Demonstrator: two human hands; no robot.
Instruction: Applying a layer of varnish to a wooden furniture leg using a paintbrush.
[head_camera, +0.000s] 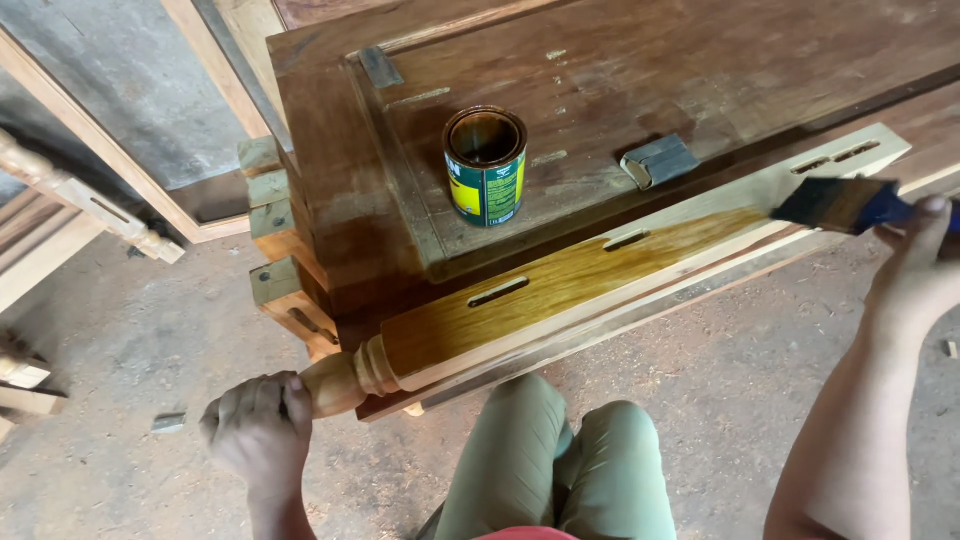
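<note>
— What is gripped nearest?
— The turned end of the wooden leg (600, 275) is enclosed by the left hand (258, 428), fingers wrapped tight.
— And beyond that grip?
— The paintbrush (835, 203) is pinched by the right hand (918, 262), bristles laid on the leg's far end. An open tin (485, 166) is seen behind.

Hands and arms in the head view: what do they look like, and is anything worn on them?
Both are bare: no gloves, sleeves, watch or rings show on the left hand or the right hand. The forearms are uncovered right down to the bottom edge of the picture. Both hands look dusty or smudged, and the right thumbnail is short. Olive-green trousers cover the knees between the arms.
</note>
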